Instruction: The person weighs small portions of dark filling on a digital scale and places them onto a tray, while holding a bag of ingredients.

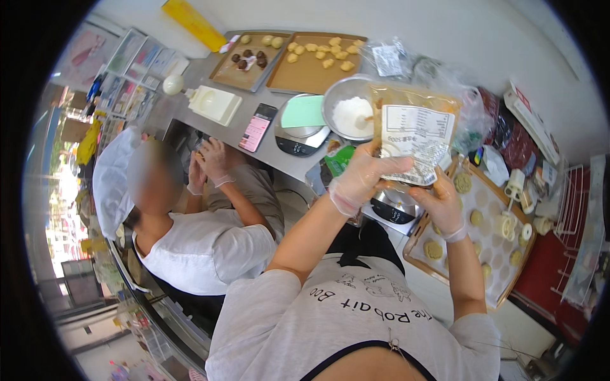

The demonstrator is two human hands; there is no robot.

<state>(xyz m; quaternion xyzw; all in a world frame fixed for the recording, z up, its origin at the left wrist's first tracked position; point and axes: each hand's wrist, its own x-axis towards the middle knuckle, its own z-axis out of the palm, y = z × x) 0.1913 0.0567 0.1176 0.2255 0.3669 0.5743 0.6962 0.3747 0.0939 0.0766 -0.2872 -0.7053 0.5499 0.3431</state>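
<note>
A clear plastic bag (419, 133) of an orange-brown food filling, with a white printed label facing me, is held up before me. My left hand (364, 176), in a clear disposable glove, grips its lower left side with the thumb across the label. Also gloved, my right hand (441, 202) holds the lower right corner. Behind the bag stands a steel bowl (336, 97) of white powder, partly hidden. Below my hands a digital kitchen scale (393, 209) shows in part.
Two baking trays hold dough pieces (326, 55) and dark filling balls (243, 63). A tray (419, 257) with shaped pastries and plunger moulds (507, 224) lies right. A phone (257, 128) and another scale (298, 146) sit left. A gloved co-worker (205, 243) sits left.
</note>
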